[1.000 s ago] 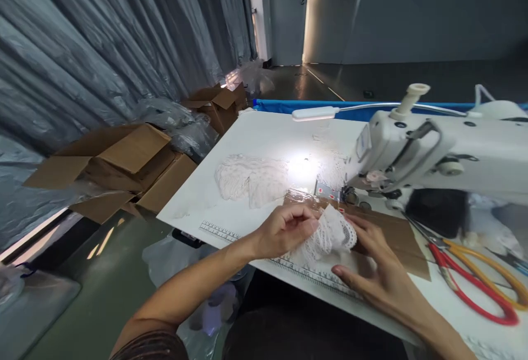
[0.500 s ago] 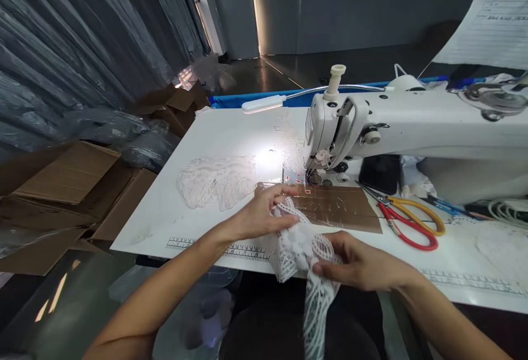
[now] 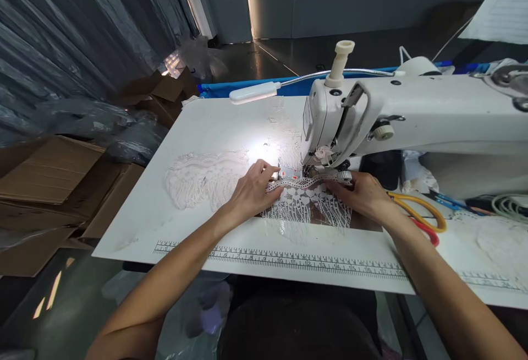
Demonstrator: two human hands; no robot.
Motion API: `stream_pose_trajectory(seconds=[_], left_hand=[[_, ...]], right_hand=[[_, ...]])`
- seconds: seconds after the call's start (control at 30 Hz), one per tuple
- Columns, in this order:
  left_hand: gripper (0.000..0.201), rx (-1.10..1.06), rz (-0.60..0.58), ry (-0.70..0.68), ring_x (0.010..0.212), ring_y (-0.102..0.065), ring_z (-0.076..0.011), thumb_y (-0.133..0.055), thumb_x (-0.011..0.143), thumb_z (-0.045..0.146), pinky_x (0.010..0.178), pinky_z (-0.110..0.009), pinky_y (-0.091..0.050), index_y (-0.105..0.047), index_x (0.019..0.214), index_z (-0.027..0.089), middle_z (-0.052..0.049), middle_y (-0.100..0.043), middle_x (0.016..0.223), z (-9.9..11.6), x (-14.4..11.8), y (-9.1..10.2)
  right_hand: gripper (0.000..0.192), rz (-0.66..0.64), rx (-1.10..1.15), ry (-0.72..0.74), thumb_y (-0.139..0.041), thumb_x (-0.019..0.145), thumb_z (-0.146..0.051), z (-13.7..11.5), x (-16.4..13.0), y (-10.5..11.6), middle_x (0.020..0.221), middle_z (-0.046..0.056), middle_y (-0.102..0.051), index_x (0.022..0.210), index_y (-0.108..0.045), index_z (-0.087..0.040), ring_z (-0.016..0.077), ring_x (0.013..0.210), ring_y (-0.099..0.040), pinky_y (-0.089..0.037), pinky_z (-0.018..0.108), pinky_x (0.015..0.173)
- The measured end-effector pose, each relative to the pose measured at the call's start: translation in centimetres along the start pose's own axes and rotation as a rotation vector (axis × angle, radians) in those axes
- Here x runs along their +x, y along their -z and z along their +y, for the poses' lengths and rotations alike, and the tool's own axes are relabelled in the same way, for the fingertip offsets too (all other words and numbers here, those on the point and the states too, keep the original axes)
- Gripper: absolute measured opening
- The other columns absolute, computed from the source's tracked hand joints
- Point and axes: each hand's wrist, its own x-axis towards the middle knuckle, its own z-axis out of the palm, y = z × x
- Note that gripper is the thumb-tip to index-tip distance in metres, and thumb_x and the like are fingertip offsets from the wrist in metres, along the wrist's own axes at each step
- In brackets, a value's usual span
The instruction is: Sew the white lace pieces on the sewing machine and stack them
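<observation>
A strip of white lace (image 3: 307,203) lies flat on the white surface (image 3: 214,129), spread over a brown taped patch right in front of the sewing machine (image 3: 412,115). Its scalloped top edge runs straight under the machine's head, close to the needle area. The left hand (image 3: 251,192) presses down on the lace's left end, fingers stretched forward and fairly flat, fingertips near the small metal plate with red marks. The right hand (image 3: 363,195) holds down the right end the same way, fingers pointing in toward the needle; whether it pinches the lace or only pins it is hard to tell from this angle. The two hands sit apart with the lace taut between them.

Left of the left hand, a heap of more lace (image 3: 202,178) rests in the glare of the gooseneck lamp (image 3: 253,92), with bare surface beyond it out to the far and left edges. Along the near edge runs a printed ruler (image 3: 297,261), and the strip between it and the lace is open. To the right it is tighter: scissors with orange and red handles (image 3: 421,219) lie just beside the right wrist, and cables and cloth crowd the corner behind them. Cardboard boxes (image 3: 53,184) stand on the floor off the left edge.
</observation>
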Motion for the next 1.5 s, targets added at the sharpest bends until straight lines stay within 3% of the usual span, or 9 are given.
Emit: stream_pose_trajectory(seconds=[0.1, 0.33, 0.5, 0.6, 0.67, 0.8, 1.03, 1.2, 1.5], left_hand=[[0.026, 0.027, 0.094, -0.135, 0.095, -0.060, -0.0218, -0.048, 0.098, 0.034, 0.064, -0.030, -0.048, -0.060, 0.112, 0.016, -0.012, -0.061, 0.116, 0.1, -0.2, -0.6], [0.028, 0.052, -0.122, -0.349, 0.095, -0.060, -0.0234, -0.051, 0.100, 0.037, 0.083, -0.041, -0.048, -0.065, 0.111, 0.016, -0.011, -0.066, 0.114, 0.8, -0.5, -1.1], [0.056, -0.471, -0.168, -0.079, 0.087, -0.063, -0.0195, -0.060, 0.090, 0.058, 0.072, -0.034, -0.053, -0.057, 0.126, 0.016, -0.012, -0.066, 0.111, 0.9, -0.9, 0.3], [0.083, -0.710, -0.323, 0.070, 0.082, -0.066, -0.0197, -0.061, 0.084, 0.066, 0.069, -0.034, -0.055, -0.039, 0.145, 0.015, -0.012, -0.067, 0.108, 0.8, -1.1, 1.0], [0.091, -0.652, -0.326, 0.157, 0.087, -0.067, -0.0238, -0.065, 0.080, 0.067, 0.072, -0.037, -0.055, -0.035, 0.149, 0.015, -0.015, -0.066, 0.111, 0.7, -1.2, 1.0], [0.070, -0.459, -0.199, 0.247, 0.097, -0.067, -0.0272, -0.067, 0.084, 0.055, 0.080, -0.041, -0.054, -0.046, 0.140, 0.018, -0.016, -0.063, 0.119, 0.6, -1.4, 0.4], [0.057, -0.501, -0.192, 0.295, 0.057, -0.066, -0.0125, -0.063, 0.088, 0.039, 0.066, -0.033, -0.056, -0.047, 0.138, 0.015, -0.014, -0.065, 0.115, 0.8, -1.2, 0.5], [0.059, -0.436, -0.195, 0.357, 0.060, -0.068, -0.0154, -0.070, 0.084, 0.039, 0.068, -0.035, -0.057, -0.053, 0.134, 0.012, -0.014, -0.069, 0.105, 0.4, -0.8, 1.3], [0.055, -0.602, -0.256, 0.505, 0.059, -0.070, -0.0148, -0.077, 0.081, 0.030, 0.054, -0.028, -0.055, -0.056, 0.129, 0.017, -0.008, -0.069, 0.097, -0.2, -0.1, 1.2]], right_hand=[[0.034, 0.005, 0.059, -0.011, -0.057, 0.084, -0.051, 0.3, -0.1, 0.1, 0.052, -0.001, -0.054, 0.074, -0.068, -0.020, 0.0161, 0.051, -0.051, -0.033, 0.028, 0.049], [0.035, -0.121, 0.330, 0.055, -0.067, 0.080, -0.053, 1.5, -1.0, 0.3, 0.068, 0.002, -0.066, 0.089, -0.070, -0.019, 0.0162, 0.058, -0.057, -0.042, 0.027, 0.050], [0.036, -0.179, 0.463, -0.023, -0.070, 0.079, -0.050, -2.0, -2.5, -0.6, 0.069, 0.004, -0.066, 0.089, -0.069, -0.015, 0.0146, 0.057, -0.057, -0.044, 0.026, 0.049], [0.050, -0.353, 0.645, 0.038, -0.071, 0.079, -0.050, -4.3, -2.7, -1.2, 0.079, 0.006, -0.070, 0.113, -0.066, -0.013, 0.0156, 0.064, -0.062, -0.049, 0.027, 0.054], [0.054, -0.377, 0.633, 0.093, -0.068, 0.082, -0.051, -4.7, -2.5, -1.2, 0.089, 0.008, -0.072, 0.123, -0.063, -0.014, 0.0174, 0.072, -0.065, -0.053, 0.029, 0.061], [0.037, -0.109, 0.166, 0.129, -0.056, 0.091, -0.044, -3.0, -1.8, -0.7, 0.073, 0.005, -0.070, 0.114, -0.070, -0.017, 0.0206, 0.067, -0.066, -0.053, 0.036, 0.068], [0.040, -0.002, -0.185, 0.688, -0.040, 0.099, -0.031, -1.4, -1.5, -2.3, 0.106, 0.015, -0.065, 0.129, -0.063, -0.019, 0.0263, 0.095, -0.063, -0.055, 0.041, 0.081], [0.040, 0.045, -0.280, 0.711, -0.038, 0.100, -0.026, -1.0, -1.4, -3.7, 0.107, 0.017, -0.058, 0.132, -0.061, -0.019, 0.0285, 0.095, -0.058, -0.054, 0.048, 0.082], [0.039, 0.053, -0.040, 0.674, -0.045, 0.099, -0.025, -0.3, -2.5, -3.6, 0.115, 0.014, -0.057, 0.135, -0.059, -0.023, 0.0261, 0.105, -0.056, -0.050, 0.046, 0.093]])
